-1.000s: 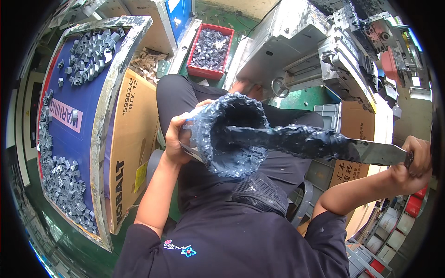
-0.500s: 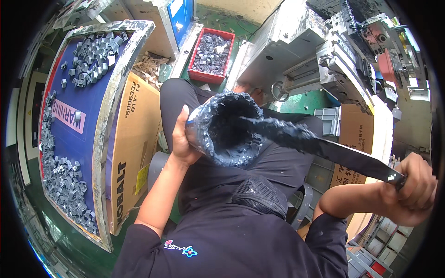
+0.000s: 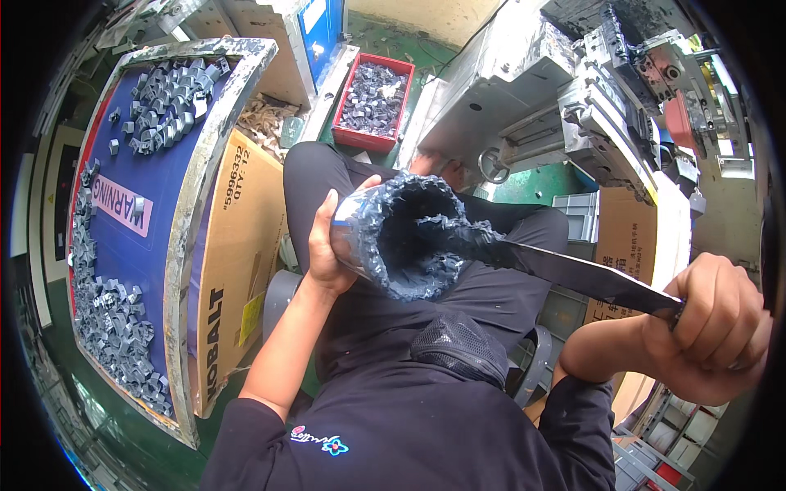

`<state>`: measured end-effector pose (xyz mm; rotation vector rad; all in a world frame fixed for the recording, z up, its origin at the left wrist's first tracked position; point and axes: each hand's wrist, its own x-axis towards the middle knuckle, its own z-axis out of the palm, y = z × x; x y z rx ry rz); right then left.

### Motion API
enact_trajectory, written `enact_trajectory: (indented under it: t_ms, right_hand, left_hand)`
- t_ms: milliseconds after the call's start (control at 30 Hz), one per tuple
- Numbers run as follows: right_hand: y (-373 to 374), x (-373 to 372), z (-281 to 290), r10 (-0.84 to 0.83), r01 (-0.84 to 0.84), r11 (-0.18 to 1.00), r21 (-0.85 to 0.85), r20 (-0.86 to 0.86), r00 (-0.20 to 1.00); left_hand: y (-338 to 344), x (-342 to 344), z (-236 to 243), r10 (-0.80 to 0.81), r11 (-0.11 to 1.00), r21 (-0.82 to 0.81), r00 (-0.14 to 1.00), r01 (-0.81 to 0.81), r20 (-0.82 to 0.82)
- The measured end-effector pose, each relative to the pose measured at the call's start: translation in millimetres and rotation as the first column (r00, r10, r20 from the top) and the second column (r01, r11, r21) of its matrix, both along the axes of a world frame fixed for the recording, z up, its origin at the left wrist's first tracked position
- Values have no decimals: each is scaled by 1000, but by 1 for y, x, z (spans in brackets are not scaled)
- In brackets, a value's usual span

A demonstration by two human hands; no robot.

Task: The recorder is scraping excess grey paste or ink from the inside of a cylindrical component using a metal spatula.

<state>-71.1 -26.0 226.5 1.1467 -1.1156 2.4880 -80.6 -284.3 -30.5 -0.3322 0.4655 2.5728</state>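
My left hand [image 3: 327,252] is wrapped round the side of a metal can [image 3: 350,237], which is tilted so that its open mouth faces up toward me. Thick dark blue-grey paste, like grease, clings in ragged lumps all round the rim, and the inside is dark. My right hand [image 3: 714,327] grips one end of a long flat dark blade [image 3: 577,272], its handle hidden in the fist. The blade's paste-coated far end reaches into the can's mouth; the tip cannot be made out.
On my left, a blue-topped board [image 3: 155,213] with a worn frame carries many small grey metal pieces, beside a cardboard box [image 3: 237,270]. A red bin [image 3: 368,137] of similar pieces stands on the floor ahead. Grey machinery [image 3: 516,90] fills the far right.
My right hand has moved left and slightly up, pushing the blade further into the can. The can has shifted slightly downward in my left hand.
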Motion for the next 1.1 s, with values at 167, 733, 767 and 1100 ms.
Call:
enact_trajectory:
  t_ms: [167, 733, 767, 1100]
  right_hand:
    - [-21, 0, 2, -164, 159, 972, 173, 14, 986]
    - [-47, -6, -12, -45, 32, 998, 53, 269, 962]
    - [-43, -6, -11, -44, 31, 998, 53, 268, 963]
    - [-49, 2, -10, -391, 396, 904, 164, -63, 918]
  left_hand:
    - [0, 1, 2, -5, 1000, -7, 998, 4, -69]
    - [-3, 3, -3, -30, 998, 50, 997, 33, -71]
    - [-3, 2, -4, -29, 998, 50, 997, 33, -73]
    - [-4, -3, -3, 6, 999, 42, 987, 1, -158]
